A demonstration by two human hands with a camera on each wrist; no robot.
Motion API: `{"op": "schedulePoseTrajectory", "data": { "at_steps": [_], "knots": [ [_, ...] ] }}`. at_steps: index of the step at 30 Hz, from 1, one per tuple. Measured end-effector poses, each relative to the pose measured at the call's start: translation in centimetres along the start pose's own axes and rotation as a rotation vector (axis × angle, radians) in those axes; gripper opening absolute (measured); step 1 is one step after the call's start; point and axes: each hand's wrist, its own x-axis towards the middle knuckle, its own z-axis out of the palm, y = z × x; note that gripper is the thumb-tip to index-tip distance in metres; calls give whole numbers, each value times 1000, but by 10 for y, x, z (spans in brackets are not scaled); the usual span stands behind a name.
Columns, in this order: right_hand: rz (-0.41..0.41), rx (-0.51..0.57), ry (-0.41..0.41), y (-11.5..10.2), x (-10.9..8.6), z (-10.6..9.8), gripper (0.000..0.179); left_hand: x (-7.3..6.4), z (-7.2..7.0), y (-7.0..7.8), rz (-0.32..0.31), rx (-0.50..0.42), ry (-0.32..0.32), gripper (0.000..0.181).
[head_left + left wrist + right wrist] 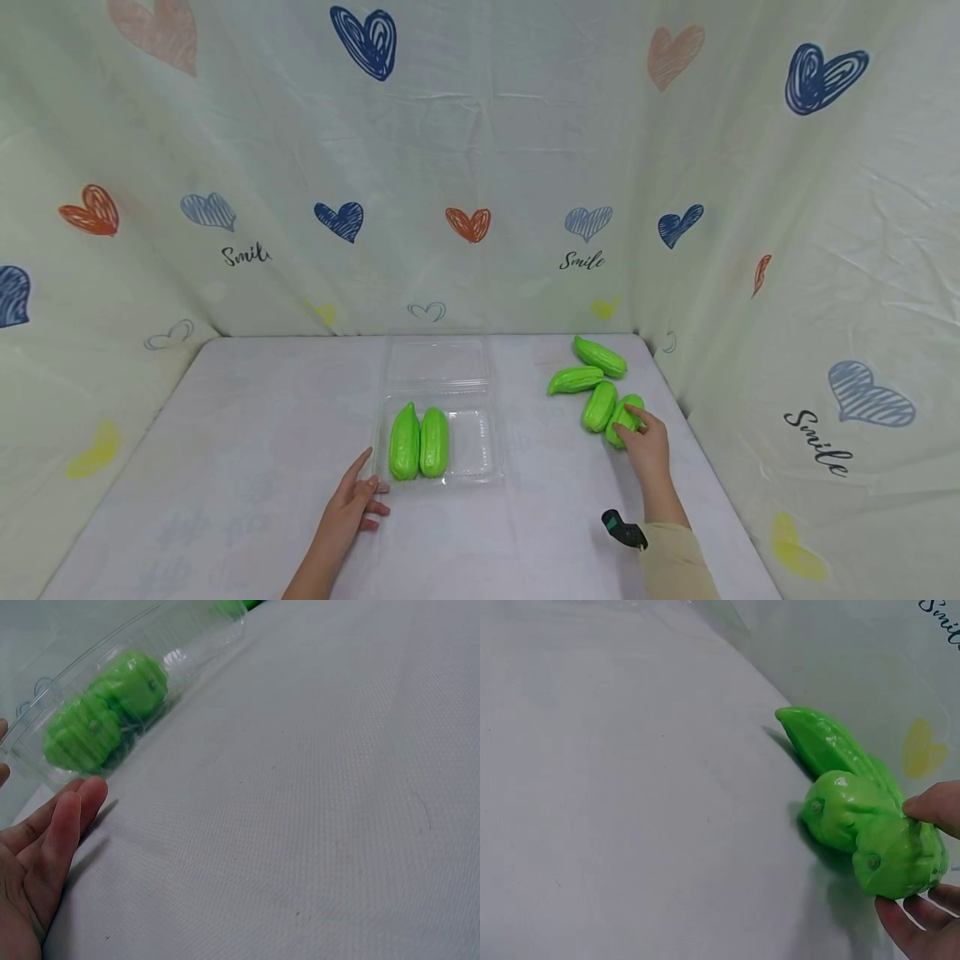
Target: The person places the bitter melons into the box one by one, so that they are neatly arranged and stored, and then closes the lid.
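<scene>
A clear plastic clamshell box [471, 442] lies with its lid folded back, and two green bitter melons [405, 443] lie side by side in its left part. My left hand [351, 502] is at the box's front left corner, fingers spread and fairly straight; in the left wrist view its fingertips [91, 796] are close to the box wall. On the right, my right hand [647, 437] holds another bitter melon [900, 855] between thumb and fingers. That melon rests against a neighbouring bitter melon [599, 407].
Two more bitter melons [600, 357] lie farther back on the right, near the table's far edge. A black device [624, 530] sticks out by the right sleeve. Heart-printed curtains [480, 167] surround the white-covered table [247, 467] at the back and sides.
</scene>
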Motion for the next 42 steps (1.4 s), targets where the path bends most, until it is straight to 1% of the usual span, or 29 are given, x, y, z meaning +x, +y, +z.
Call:
{"op": "schedulePoseTrajectory", "data": {
  "at_steps": [6,12,24,28,32,36,42],
  "knots": [
    [0,-2,-2,-8,-1,1,50,0,0,0,-5,1,3,59],
    [-6,31,-12,-20,-8,3,49,0,0,1,-7,0,1,58],
    [-12,56,-84,-42,-19,12,49,1,1,-1,-19,-7,2,57],
    [-19,84,-95,-45,-24,21,49,1,0,-1,-19,-13,-2,57],
    [-21,110,-122,-52,-32,35,49,0,-1,-1,-19,-12,-1,58],
    [-49,134,-146,-58,-39,48,49,1,-1,-2,-19,-16,1,59],
    [-82,149,-160,-61,-44,62,47,1,0,-2,-11,-23,-1,57]
  ]
}}
